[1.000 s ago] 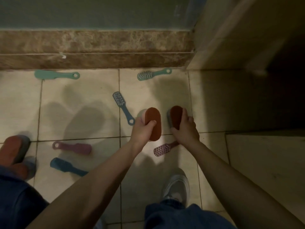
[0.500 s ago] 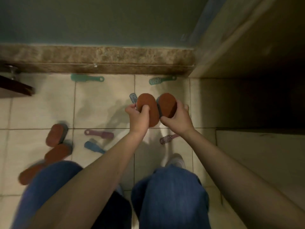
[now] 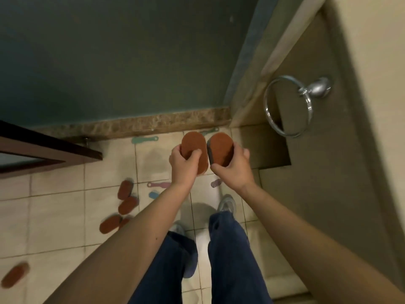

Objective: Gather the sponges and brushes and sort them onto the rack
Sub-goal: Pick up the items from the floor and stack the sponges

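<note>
Jeans (image 3: 230,249) nearest; left hand (image 3: 184,165) curls round one orange sponge (image 3: 194,142); right hand (image 3: 232,170) grips a second sponge (image 3: 220,145); both held upright, side by side, nearly touching; loose sponges (image 3: 128,205) lie on tiles (image 3: 54,216) at left; pink brush (image 3: 160,184) nearby; teal brush (image 3: 144,139) by the far wall; towel ring (image 3: 288,106) on right wall.

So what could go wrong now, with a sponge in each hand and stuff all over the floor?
1. The pink brush and the purple brush head lie just ahead of the shoe; a step forward could land on one and slip.
2. The left hand grips one sponge and the right hand the other sponge, so neither can easily pick up the floor sponges until these are put down.
</note>
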`<state>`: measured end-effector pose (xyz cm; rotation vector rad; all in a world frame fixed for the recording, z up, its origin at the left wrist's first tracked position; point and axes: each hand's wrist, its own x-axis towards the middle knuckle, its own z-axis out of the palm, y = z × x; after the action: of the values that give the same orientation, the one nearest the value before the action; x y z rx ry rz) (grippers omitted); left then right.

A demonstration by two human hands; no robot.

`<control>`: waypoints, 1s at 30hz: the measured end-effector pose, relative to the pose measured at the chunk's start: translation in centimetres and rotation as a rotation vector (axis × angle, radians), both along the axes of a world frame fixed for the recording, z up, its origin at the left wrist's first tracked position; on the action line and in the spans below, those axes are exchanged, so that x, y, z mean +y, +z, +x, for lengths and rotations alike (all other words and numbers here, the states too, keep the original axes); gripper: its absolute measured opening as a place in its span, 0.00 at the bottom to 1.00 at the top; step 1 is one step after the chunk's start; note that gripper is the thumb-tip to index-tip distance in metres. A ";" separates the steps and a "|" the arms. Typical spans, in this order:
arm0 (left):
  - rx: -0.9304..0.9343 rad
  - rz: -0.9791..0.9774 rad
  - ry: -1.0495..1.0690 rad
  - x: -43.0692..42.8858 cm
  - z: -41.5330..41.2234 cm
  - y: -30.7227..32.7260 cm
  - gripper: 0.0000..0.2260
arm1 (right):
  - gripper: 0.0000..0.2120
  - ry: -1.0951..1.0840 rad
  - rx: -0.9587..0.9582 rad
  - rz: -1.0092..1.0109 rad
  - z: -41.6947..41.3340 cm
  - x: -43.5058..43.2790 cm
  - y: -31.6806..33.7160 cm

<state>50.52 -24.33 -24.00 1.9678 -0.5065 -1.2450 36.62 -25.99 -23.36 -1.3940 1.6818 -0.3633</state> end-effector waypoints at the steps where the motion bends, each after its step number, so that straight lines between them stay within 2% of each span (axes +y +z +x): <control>1: -0.027 0.008 -0.037 0.2 0.0 2.1 0.23 | 0.41 -0.007 -0.001 -0.004 0.0 0.3 2.1; 5: -0.083 -0.008 -0.151 1.1 0.1 10.4 0.23 | 0.41 -0.045 -0.010 -0.054 0.0 2.0 9.9; 10: -0.138 -0.009 -0.273 2.0 -0.3 18.3 0.35 | 0.42 -0.138 -0.015 -0.094 -0.6 4.4 17.7; 14: -0.090 -0.035 -0.346 2.3 -1.1 21.8 0.43 | 0.46 -0.226 -0.024 -0.178 -1.2 6.0 22.2; 17: -0.111 -0.131 -0.372 2.5 -2.5 23.9 0.42 | 0.47 -0.305 -0.040 -0.217 -2.4 6.9 24.9; 22: -0.127 -0.304 -0.484 1.8 -6.8 27.5 0.39 | 0.38 -0.447 -0.004 -0.337 -6.5 7.9 27.9; 27: -0.065 -0.357 -0.650 0.5 -12.2 31.1 0.34 | 0.39 -0.554 0.011 -0.426 -11.3 8.5 31.2; 30: -0.037 -0.404 -0.733 -0.1 -16.1 33.1 0.32 | 0.36 -0.609 0.016 -0.472 -14.9 8.8 33.2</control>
<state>34.44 -24.39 9.07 1.4947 -1.4647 -1.3786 21.69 -17.15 9.83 -1.1628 2.1027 -1.1539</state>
